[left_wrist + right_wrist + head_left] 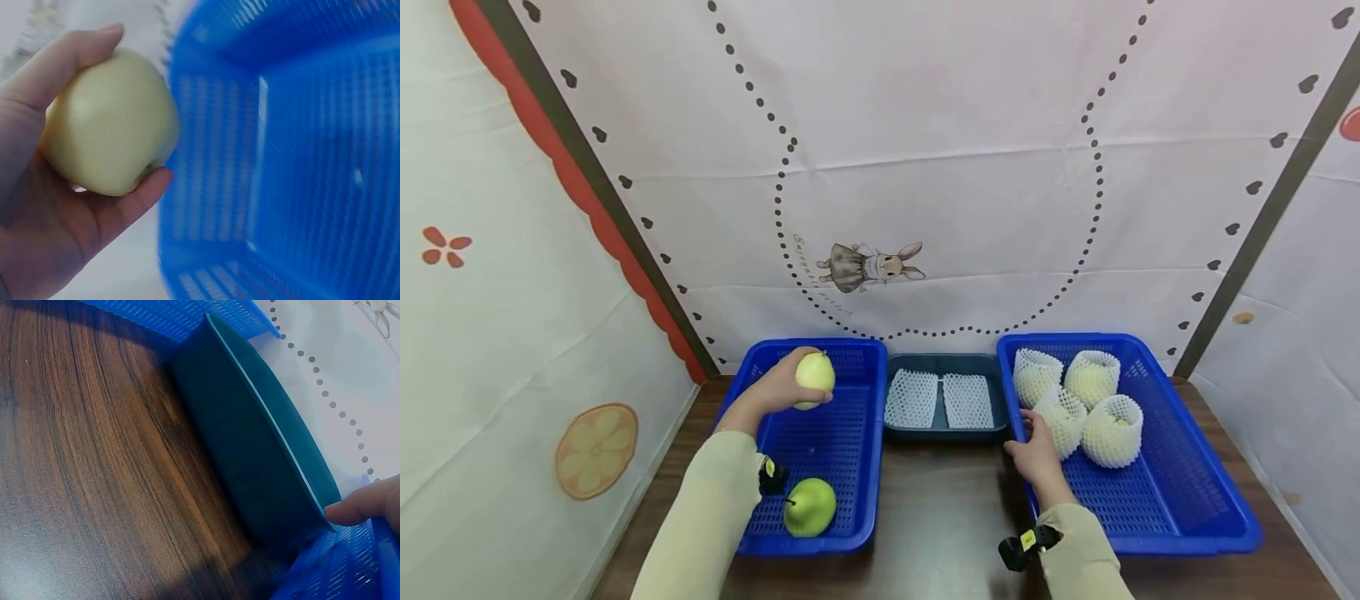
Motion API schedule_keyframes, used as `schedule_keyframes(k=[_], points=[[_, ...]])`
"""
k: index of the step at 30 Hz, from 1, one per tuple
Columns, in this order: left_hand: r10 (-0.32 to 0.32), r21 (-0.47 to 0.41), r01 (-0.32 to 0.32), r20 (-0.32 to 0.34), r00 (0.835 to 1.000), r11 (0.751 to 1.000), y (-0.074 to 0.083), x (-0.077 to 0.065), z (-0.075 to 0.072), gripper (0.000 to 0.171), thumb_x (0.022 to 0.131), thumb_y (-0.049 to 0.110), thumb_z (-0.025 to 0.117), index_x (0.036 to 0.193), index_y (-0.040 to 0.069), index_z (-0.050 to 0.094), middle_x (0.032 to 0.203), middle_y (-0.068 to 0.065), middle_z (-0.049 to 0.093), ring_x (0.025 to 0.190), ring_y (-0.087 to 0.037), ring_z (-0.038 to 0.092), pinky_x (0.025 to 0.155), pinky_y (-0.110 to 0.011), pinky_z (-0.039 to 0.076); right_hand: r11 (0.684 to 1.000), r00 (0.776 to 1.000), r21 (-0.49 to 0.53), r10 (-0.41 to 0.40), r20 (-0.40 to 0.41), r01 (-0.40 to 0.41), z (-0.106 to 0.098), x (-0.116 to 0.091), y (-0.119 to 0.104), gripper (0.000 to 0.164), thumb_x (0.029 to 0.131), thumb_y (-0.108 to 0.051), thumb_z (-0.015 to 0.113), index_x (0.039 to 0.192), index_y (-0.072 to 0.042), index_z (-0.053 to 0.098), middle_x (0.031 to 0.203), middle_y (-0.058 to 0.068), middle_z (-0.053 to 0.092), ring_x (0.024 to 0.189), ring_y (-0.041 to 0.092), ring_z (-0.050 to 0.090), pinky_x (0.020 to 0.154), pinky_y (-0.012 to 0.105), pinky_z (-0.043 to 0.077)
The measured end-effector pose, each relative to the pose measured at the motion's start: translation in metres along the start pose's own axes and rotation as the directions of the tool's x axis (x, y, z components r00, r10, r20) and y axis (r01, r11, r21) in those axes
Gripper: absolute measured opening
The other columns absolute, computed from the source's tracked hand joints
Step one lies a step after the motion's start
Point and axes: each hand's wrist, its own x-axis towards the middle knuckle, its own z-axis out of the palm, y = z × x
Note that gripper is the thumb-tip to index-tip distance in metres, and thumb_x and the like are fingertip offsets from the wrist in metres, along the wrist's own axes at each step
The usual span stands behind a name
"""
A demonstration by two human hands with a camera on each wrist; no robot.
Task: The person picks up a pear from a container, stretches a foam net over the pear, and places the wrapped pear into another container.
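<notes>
My left hand [784, 386] grips a pale yellow apple [112, 122], its thumb and fingers curved round the sides. Hand and fruit are above the far left part of the left blue basket [880, 467]. A green pear [810, 507] lies near that basket's front. My right hand [1037, 454] rests at the left rim of the right blue basket [1195, 492], thumb extended by the corner of the dark teal tray [250, 444]; its other fingers are partly hidden. Beside it in the basket are several fruits in white foam nets [1112, 431].
Between the baskets, the teal tray holds two flat white foam nets [912, 398]. Everything stands on a brown wooden table [936, 517]. Printed white cloth [955, 217] hangs behind and at both sides, close to the baskets' far ends.
</notes>
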Motion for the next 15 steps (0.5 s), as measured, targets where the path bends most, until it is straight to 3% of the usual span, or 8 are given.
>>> schedule_keyframes(k=[6, 15], points=[[-0.039, -0.157, 0.021, -0.116, 0.992, 0.987, 0.033, -0.022, 0.012, 0.086, 0.072, 0.034, 0.077, 0.140, 0.015, 0.029, 0.127, -0.015, 0.044, 0.100, -0.031, 0.052, 0.076, -0.043, 0.046, 1.000, 1.000, -0.002, 0.014, 0.018, -0.014, -0.002, -0.003, 0.002, 0.058, 0.085, 0.005, 0.051, 0.137, 0.006, 0.025, 0.133, 0.032, 0.030, 0.120, 0.047, 0.033, 0.097, 0.058, 0.029], [-0.026, -0.317, -0.047, -0.221, 0.975, 0.947, 0.070, -0.045, 0.035, 0.083, 0.071, 0.029, 0.080, 0.139, 0.025, 0.032, 0.128, -0.009, 0.043, 0.098, -0.030, 0.053, 0.075, -0.043, 0.048, 0.999, 0.999, 0.015, 0.034, 0.039, -0.035, -0.001, -0.002, -0.001, 0.059, 0.086, 0.004, 0.050, 0.139, 0.005, 0.023, 0.136, 0.031, 0.028, 0.121, 0.045, 0.032, 0.098, 0.057, 0.029]])
